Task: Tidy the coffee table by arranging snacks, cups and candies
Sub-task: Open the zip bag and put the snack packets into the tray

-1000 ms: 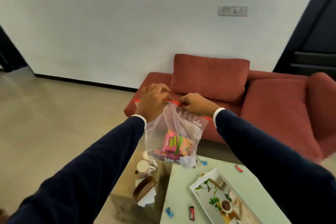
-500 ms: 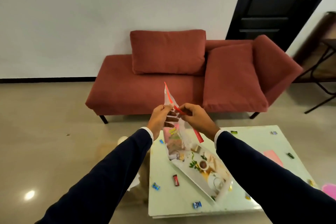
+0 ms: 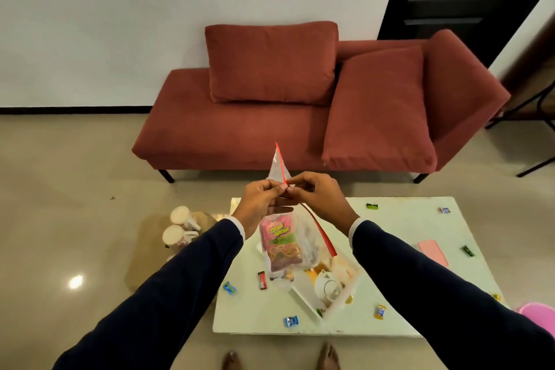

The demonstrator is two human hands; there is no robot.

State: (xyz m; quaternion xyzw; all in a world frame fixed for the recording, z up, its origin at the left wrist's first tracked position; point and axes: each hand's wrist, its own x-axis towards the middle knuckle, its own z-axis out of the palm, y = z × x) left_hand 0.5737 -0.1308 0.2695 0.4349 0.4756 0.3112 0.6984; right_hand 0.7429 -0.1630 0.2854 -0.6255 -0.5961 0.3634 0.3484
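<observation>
I hold a clear zip bag [image 3: 306, 245] with a red seal strip above the white coffee table [image 3: 399, 225]. My left hand [image 3: 260, 203] and my right hand [image 3: 322, 196] both pinch the strip near its top, fingertips touching. Inside the bag hangs a pink and green snack packet [image 3: 279, 243]. Below it lies a white patterned tray [image 3: 336, 305] holding a small white cup [image 3: 329, 288]. Several wrapped candies lie scattered on the table, among them a blue one [image 3: 229, 288], a red one [image 3: 262, 280] and another blue one [image 3: 291, 321].
Two white mugs [image 3: 180, 227] stand on a low glass surface left of the table. A pink flat case [image 3: 433, 252] lies on the table's right side, a pink lid [image 3: 539, 314] at the far right. A red sofa [image 3: 240, 129] stands behind. My bare feet show at the bottom edge.
The view has swung right and down, from the wall to the sofa and table. The bag's seal now stands nearly upright between my hands, which have closed in together.
</observation>
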